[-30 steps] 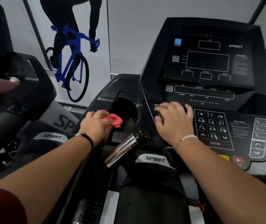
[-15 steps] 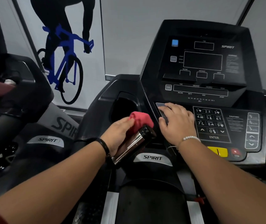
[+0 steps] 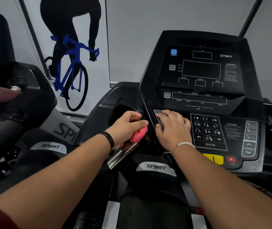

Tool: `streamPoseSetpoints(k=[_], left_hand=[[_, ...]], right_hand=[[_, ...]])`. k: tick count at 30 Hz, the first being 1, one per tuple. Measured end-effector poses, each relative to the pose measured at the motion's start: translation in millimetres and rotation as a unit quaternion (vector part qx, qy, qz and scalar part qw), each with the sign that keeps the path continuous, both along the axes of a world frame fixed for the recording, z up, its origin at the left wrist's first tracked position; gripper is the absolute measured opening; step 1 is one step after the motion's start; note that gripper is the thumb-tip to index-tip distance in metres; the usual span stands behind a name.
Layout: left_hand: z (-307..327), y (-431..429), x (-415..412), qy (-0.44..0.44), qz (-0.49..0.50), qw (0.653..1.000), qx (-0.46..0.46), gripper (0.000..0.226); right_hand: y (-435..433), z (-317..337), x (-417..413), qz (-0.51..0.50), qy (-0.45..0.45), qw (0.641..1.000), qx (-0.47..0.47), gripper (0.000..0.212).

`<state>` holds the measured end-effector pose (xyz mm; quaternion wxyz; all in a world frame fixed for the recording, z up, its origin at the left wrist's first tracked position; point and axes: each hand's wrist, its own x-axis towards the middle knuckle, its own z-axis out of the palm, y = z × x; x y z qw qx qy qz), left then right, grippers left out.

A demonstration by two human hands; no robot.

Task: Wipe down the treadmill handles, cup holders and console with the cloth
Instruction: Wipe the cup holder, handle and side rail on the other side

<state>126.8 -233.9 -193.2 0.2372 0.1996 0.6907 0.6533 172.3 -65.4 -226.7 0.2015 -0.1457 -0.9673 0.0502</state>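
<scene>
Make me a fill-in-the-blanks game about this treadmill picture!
The left hand, gripping the pink cloth, wears a wristband coloured ____.
The painted bicycle is coloured ____.
The red button says ____.
The widest key on the keypad says ____.
Missing words: black, blue, STOP, ENTER.

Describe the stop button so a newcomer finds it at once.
Start at the treadmill console, then drop below its number keypad to the bottom edge. The stop button sits just right of a yellow tab. It is the only red key there.
</scene>
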Motion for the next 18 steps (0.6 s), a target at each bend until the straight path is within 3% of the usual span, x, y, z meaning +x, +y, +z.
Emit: streamPoseSetpoints(k=[4, 8, 11, 13, 14, 18], left_hand=[[7, -2, -2, 0.022, -0.131, 0.986, -0.098, 0.017], [21, -2, -2, 0.065, -0.167, 0.968, -0.174, 0.012], [10, -8, 10, 0.201, -0.126, 0.954, -0.185, 0.012], [-11, -17, 16, 0.345, -0.061, 0.923, -0.157, 0.027], [-19, -21, 18, 0.362, -0.048, 0.922, -0.126, 0.039], [-21, -24, -2, 0.117, -0.121, 0.983, -0.072, 0.081]], right_hand=[[2, -1, 0, 0.005, 0.001, 1.0, 0.009, 0.04], [0, -2, -1, 0.001, 0.011, 1.0, 0.011, 0.039], [1, -2, -1, 0.006, 0.017, 1.0, 0.004, 0.038], [1, -2, 0, 0.009, 0.019, 1.0, 0.003, 0.038], [0, -2, -1, 0.009, 0.02, 1.0, 0.004, 0.039], [1, -3, -2, 0.006, 0.025, 1.0, 0.011, 0.038]])
